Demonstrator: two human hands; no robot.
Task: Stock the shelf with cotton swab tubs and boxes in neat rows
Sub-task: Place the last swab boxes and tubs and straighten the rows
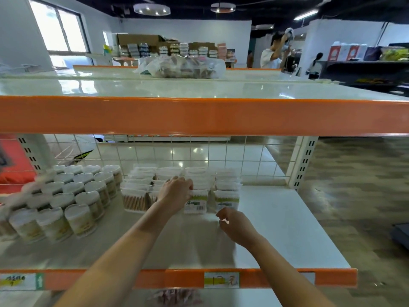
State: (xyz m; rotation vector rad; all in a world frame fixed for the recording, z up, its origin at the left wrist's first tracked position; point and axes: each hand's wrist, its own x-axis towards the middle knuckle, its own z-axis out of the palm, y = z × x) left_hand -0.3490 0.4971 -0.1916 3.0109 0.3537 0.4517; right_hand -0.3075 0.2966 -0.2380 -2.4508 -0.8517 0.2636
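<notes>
While reaching over the orange front rail (152,278) of the shelf (287,229), left hand (176,191) laid against the top of a front box of cotton swabs (196,201), fingers curled over its upper edge and gripping it. Right hand (238,224) lower and nearer, hanging above the bare white shelf board just in front of the neighbouring front box (226,200), fingers loosely curled, thumb and forefinger close together, holding nothing, not touching the box. Boxes (199,176) packed in rows running back toward the wire grid (221,156) at the rear of the shelf, roughly in the middle of it. Left of them, just beside, round tubs (79,220) with white lids, standing upright in slanting rows reaching toward the front left; nearest ones blurred. Right part of the shelf board bare. Price label (221,280) stuck on the rail below the right hand, another label (17,281) at far left. Above, an upper shelf (199,89) with an orange edge, carrying a clear plastic bag (181,67) of packets. Further back, stacked goods (172,49) against a wall and a person (273,52) in a white top with arms raised.
</notes>
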